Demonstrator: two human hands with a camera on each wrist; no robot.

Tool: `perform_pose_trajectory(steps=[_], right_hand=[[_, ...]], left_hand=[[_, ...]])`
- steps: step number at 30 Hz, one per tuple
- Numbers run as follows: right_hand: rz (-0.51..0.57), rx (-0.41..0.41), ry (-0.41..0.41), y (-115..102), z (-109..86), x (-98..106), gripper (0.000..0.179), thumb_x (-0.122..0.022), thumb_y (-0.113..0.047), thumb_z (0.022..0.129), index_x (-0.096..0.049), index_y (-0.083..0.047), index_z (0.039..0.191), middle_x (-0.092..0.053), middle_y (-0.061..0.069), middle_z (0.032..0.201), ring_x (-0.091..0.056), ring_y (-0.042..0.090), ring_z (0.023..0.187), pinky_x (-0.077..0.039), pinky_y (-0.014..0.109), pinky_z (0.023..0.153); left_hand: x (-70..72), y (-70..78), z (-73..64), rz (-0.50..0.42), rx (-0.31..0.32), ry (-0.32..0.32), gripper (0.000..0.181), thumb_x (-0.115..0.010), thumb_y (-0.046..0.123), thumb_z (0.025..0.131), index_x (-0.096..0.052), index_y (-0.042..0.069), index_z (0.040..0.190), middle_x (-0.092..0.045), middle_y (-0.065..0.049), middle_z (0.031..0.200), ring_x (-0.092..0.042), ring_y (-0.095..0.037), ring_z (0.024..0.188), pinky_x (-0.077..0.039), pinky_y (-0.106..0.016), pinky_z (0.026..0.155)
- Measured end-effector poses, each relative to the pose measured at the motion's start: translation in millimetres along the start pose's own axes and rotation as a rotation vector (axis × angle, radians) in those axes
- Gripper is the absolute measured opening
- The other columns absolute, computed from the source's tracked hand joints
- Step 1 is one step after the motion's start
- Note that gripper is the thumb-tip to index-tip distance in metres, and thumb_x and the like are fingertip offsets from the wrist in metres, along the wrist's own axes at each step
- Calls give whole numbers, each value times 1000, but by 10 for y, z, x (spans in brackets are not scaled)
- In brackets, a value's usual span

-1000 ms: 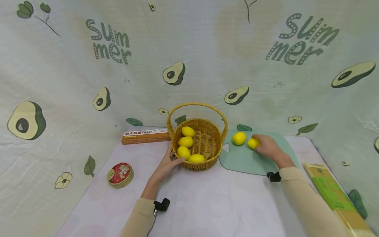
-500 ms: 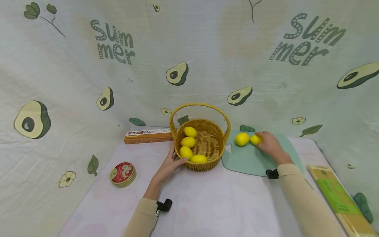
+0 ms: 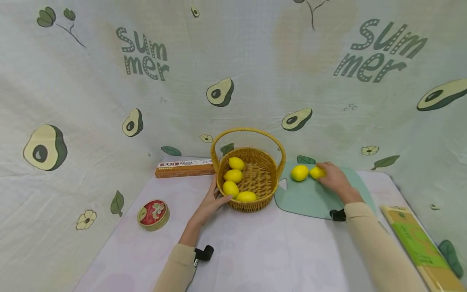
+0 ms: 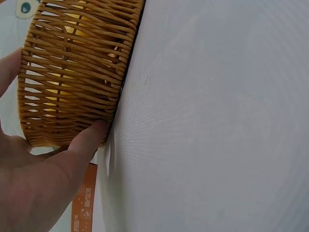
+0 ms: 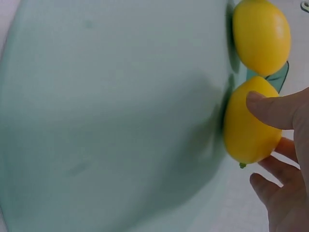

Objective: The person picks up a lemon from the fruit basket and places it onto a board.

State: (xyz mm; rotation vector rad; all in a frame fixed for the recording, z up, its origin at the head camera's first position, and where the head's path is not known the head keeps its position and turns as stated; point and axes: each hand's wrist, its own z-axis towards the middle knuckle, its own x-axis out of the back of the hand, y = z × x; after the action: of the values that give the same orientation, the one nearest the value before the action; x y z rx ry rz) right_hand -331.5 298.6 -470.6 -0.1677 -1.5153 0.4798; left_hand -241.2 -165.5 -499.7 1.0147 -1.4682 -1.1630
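In the head view, the left hand (image 3: 211, 206) grips the near left side of the basket (image 3: 257, 182), in which four lemons (image 3: 233, 176) lie; the right hand (image 3: 333, 178) pinches the held lemon (image 3: 316, 172) at the back of the green board (image 3: 306, 198), just beside the free lemon (image 3: 299, 172); compared with one second ago, the held lemon is farther back, level with its neighbour; the basket contains four lemons as before. In the left wrist view, one fingertip (image 4: 99, 128) touches the woven wall low, near the tabletop (image 4: 207, 121). In the right wrist view, the thumb (image 5: 273, 108) lies on the held lemon, the other fingers (image 5: 277, 169) behind; whether both lemons touch, I cannot tell.
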Motion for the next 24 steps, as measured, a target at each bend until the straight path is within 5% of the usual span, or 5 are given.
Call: perform_pose_trajectory(steps=[7, 24], right_hand=[[4, -9, -20, -68, -35, 78, 59, -62, -11, 92, -44, 2, 146, -39, 34, 147, -37, 54, 133, -31, 71, 109], [-58, 141, -1, -452, -214, 379, 57, -67, -19, 92, -49, -4, 144, -48, 27, 145, -45, 48, 132, -38, 67, 107]], left_hand=[[-8, -19, -12, -35, -7, -6, 107, -74, 37, 89, 8, 40, 158, 5, -2, 169, -14, -41, 153, -33, -54, 118], [-8, -12, -21, -28, 9, -8, 107, -75, 41, 88, 7, 46, 156, 4, 0, 169, -14, -38, 154, -32, -54, 119]])
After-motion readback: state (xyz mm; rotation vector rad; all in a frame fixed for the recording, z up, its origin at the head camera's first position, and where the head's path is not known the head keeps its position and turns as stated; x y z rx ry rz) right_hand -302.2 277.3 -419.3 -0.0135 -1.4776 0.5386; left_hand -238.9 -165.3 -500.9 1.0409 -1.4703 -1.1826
